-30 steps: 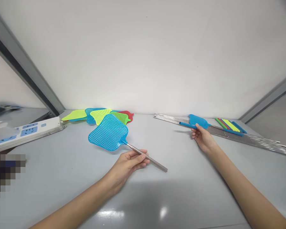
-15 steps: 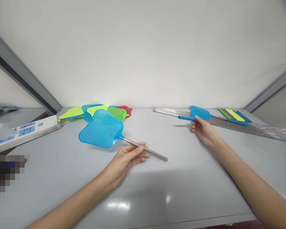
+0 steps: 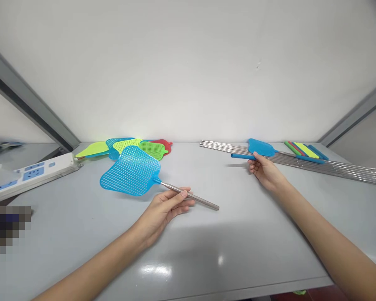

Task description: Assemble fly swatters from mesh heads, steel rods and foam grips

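My left hand (image 3: 171, 205) is closed around the metal rod of a fly swatter whose blue perforated head (image 3: 132, 171) points up and left; the rod's bare end sticks out to the right. Between the thumb and fingers of my right hand (image 3: 265, 170) is a blue handle sleeve (image 3: 240, 156), held a little above the table with its free end to the left. Just behind that hand, another swatter with a blue head (image 3: 260, 147) and a blue handle (image 3: 310, 159) lies over a bundle of metal rods (image 3: 341, 168).
Several loose swatter heads in yellow, blue, green and red (image 3: 163, 146) overlap at the back left. Coloured handle sleeves (image 3: 307, 150) lie at the back right. A white power strip (image 3: 62, 164) runs along the left side, and a white wall (image 3: 188, 75) rises behind the table (image 3: 207, 246).
The camera view has tilted and shifted slightly. My left hand has moved the swatter a little to the left in view; both hands keep their hold.
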The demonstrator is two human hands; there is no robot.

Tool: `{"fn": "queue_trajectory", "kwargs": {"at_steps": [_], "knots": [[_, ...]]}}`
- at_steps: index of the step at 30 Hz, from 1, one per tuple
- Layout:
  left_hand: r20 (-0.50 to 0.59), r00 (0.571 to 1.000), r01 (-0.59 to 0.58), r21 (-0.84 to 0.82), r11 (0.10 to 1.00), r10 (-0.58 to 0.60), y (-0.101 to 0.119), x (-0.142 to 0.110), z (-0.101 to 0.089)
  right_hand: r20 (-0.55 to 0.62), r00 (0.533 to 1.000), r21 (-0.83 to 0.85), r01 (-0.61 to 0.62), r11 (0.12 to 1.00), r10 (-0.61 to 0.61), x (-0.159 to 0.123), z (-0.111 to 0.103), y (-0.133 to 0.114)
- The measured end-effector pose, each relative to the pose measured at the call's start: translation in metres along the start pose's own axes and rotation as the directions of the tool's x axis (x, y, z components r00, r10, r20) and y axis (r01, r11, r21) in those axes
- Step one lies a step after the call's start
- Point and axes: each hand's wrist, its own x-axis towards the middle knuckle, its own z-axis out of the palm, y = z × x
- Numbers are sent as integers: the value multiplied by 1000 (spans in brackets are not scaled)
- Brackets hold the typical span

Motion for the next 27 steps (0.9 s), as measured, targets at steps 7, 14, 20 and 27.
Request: {"fn": "queue_trajectory", "kwargs": {"at_steps": [7, 14, 20, 27], "knots": [[13, 1000, -20, -7, 1000, 20, -2, 3, -1, -28, 1000, -15, 10, 1000, -10, -1, 2, 0], [-23, 997, -69, -54, 996, 67, -4, 4, -2, -19, 1000, 0, 9, 1000, -9, -2, 3, 2], [-37, 996, -90, -81, 993, 87, -5, 6, -4, 4, 1000, 9, -10, 1000, 10, -4, 7, 6], [-45, 996, -84, -109, 991, 79, -4, 5, -4, 11, 1000, 2, -3, 1000, 3, -5, 7, 8]]}}
